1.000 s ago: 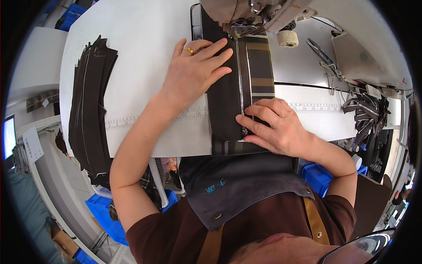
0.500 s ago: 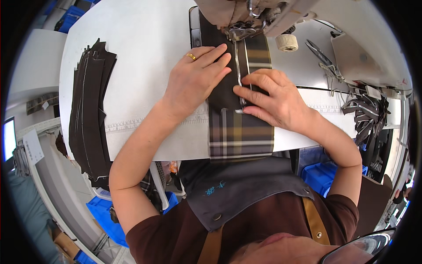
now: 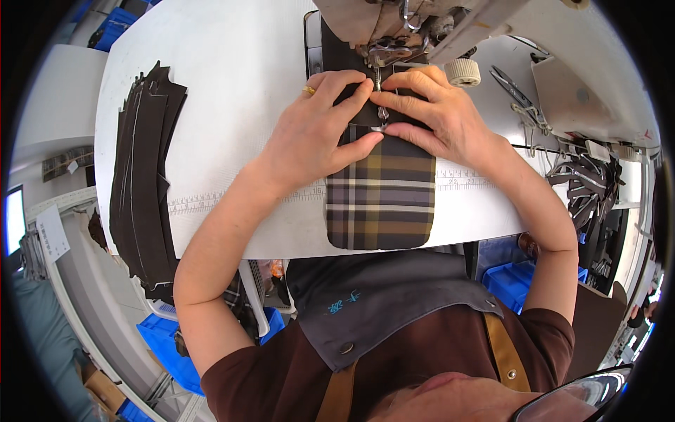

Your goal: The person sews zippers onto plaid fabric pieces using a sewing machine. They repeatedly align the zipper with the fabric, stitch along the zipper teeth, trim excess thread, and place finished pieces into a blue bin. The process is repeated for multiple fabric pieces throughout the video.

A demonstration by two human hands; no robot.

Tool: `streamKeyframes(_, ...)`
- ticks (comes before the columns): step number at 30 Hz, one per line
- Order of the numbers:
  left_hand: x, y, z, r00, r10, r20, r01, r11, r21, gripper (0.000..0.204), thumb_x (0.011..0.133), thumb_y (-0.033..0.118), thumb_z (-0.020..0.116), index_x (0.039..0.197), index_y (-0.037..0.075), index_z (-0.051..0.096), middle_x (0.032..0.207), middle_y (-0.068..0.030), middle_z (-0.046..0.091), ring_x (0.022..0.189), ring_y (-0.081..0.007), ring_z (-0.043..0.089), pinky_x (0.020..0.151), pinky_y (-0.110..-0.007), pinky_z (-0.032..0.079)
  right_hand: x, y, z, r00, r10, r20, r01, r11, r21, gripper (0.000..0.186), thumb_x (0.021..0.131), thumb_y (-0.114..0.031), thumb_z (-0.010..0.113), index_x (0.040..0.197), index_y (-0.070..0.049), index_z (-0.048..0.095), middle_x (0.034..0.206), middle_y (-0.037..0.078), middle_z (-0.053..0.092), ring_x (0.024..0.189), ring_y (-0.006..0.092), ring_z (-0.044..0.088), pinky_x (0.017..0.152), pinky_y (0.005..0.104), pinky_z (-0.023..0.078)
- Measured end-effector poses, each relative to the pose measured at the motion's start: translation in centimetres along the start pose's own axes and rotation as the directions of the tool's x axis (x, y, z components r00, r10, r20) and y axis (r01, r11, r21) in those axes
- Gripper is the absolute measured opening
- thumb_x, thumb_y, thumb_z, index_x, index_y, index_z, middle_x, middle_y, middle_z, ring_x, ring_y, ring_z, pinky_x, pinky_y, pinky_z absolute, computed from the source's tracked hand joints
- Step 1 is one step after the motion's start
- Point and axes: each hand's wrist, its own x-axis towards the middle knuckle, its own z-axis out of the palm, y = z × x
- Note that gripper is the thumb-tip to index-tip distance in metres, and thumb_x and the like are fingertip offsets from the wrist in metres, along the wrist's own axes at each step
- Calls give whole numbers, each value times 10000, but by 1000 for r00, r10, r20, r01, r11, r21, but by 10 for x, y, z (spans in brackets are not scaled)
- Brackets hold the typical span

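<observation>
Cloth with brown, yellow and white checks (image 3: 380,204) lies flat on the smooth white counter (image 3: 232,126), its near end just short of the edge. On its far part is plain dark brown cloth (image 3: 363,114) with a shiny silver metal zipper (image 3: 382,114). The zipper runs up toward the foot of the big pale sewing machine (image 3: 365,17), and its small pull sits between the two hands. The left hand (image 3: 316,130), with a gold ring (image 3: 309,90), rests on the cloth to the left of the zipper. Its fingers are bent and spread, with the thumb stretched toward the zipper's near end. The right hand (image 3: 450,116) is on the other side, fingertips at the zipper and thumb by its near end. I cannot tell if the right fingers pinch the zipper or just press on it.

A pile of long dark brown cloth pieces (image 3: 144,183) lies far to the left. Ruler marks (image 3: 211,200) show on both sides of the checked cloth. To the right are dark metal scissors (image 3: 512,86) and a messy bunch of dark cloth strips (image 3: 582,186).
</observation>
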Motion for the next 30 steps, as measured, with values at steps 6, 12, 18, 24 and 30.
streamKeyframes(6, -1, -14, -2, 998, 59, 33, -59, 998, -14, 310, 773, 78, 677, 1083, 90, 680, 1100, -50, 631, 945, -256, 591, 822, -333, 503, -9, -14, 1, 992, -103, -79, 92, 987, -129, 382, 671, -72, 686, 1052, -76, 666, 1040, 84, 632, 877, 236, 611, 738, 339, 519)
streamKeyframes(12, 1, -16, -1, 995, 101, -1, -101, 995, 6, 269, 768, 47, 673, 1028, 106, 704, 1040, -30, 657, 862, -232, 617, 750, -315, 523, -7, -18, 1, 993, -82, -81, 72, 990, -120, 374, 672, -47, 681, 1044, -83, 671, 1047, 68, 623, 862, 237, 601, 731, 338, 515)
streamKeyframes(18, 16, -35, 4, 987, 155, -40, -153, 987, 50, 251, 764, 46, 675, 1009, 93, 707, 1016, -25, 655, 860, -213, 617, 722, -312, 522, 2, 0, 5, 995, -53, -83, 40, 988, -150, 379, 684, -46, 679, 1057, -117, 677, 1065, 42, 640, 850, 237, 583, 741, 341, 488)
streamKeyframes(24, 22, -37, 8, 983, 166, -76, -158, 982, 99, 201, 757, 95, 675, 957, 111, 698, 956, 12, 632, 802, -196, 611, 689, -307, 523, -2, -3, -4, 957, 282, -61, -275, 955, 107, 312, 779, -63, 664, 1091, -83, 664, 1030, 36, 659, 819, 174, 608, 703, 290, 490)
streamKeyframes(30, 19, -37, 6, 989, 113, -98, -115, 993, -15, 179, 775, 123, 682, 950, 137, 715, 926, 21, 633, 805, -194, 606, 688, -299, 522, 12, 4, -31, 616, 699, 364, -604, 122, 787, 231, 881, -171, 657, 956, 47, 669, 813, 52, 660, 644, 82, 594, 591, 198, 482)
